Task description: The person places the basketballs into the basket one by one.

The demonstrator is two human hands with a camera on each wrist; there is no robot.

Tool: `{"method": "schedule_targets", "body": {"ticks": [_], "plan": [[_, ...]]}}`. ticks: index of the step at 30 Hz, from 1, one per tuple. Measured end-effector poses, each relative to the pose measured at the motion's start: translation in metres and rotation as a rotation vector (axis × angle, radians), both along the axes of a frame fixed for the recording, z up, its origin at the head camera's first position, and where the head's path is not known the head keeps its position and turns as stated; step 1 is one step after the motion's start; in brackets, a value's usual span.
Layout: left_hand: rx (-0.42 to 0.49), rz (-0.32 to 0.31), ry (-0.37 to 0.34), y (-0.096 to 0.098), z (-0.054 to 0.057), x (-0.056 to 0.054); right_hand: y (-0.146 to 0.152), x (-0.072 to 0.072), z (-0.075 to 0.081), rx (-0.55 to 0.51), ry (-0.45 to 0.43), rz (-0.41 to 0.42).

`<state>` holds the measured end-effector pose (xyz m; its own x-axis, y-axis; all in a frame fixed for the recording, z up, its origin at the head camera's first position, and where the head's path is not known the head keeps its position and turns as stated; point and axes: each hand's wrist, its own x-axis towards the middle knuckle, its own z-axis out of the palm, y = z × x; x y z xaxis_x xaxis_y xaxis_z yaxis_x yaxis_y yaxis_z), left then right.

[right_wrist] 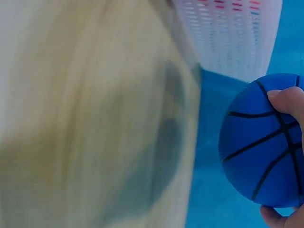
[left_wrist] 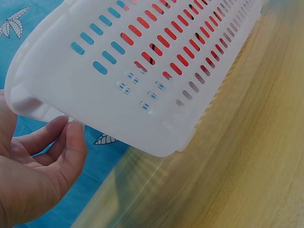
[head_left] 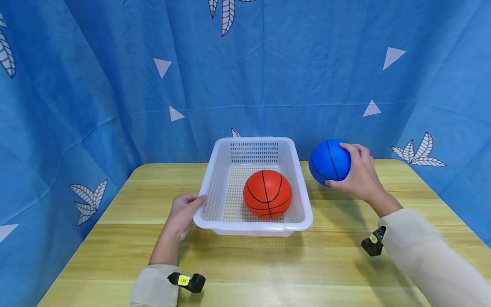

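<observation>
A white plastic basket [head_left: 252,227] with slotted walls is at the middle of the table, and a red mini basketball [head_left: 267,194] with black lines lies inside it. My left hand [head_left: 186,213] grips the basket's left rim near its front corner, thumb on top. From below, the left wrist view shows the curled fingers of that hand [left_wrist: 45,164] at the rim of the basket [left_wrist: 118,80]. Right of the basket, my right hand [head_left: 358,175] holds a blue mini basketball [head_left: 329,162] with fingers and thumb spread around it. The blue ball [right_wrist: 261,147] hangs over the table, its shadow below.
The wooden table [head_left: 249,273] runs under everything. Behind it and at both sides hangs a blue curtain [head_left: 314,76] printed with leaves and triangles. A small black camera is strapped to each wrist, over light sleeves [head_left: 429,251].
</observation>
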<state>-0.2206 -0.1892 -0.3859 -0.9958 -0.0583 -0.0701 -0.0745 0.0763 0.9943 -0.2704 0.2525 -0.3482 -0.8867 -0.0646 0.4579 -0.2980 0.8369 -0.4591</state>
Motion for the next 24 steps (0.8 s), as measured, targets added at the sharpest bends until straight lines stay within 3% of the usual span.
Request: {"method": "schedule_targets", "body": {"ticks": [13, 24], "plan": [[0.006, 0.004, 0.011, -0.002, 0.0, 0.0, -0.043, -0.027, 0.049, 0.068, 0.03, 0.067], [0.01, 0.014, 0.011, -0.001, -0.001, -0.001, -0.091, -0.052, 0.058, 0.129, 0.008, 0.138]]}}
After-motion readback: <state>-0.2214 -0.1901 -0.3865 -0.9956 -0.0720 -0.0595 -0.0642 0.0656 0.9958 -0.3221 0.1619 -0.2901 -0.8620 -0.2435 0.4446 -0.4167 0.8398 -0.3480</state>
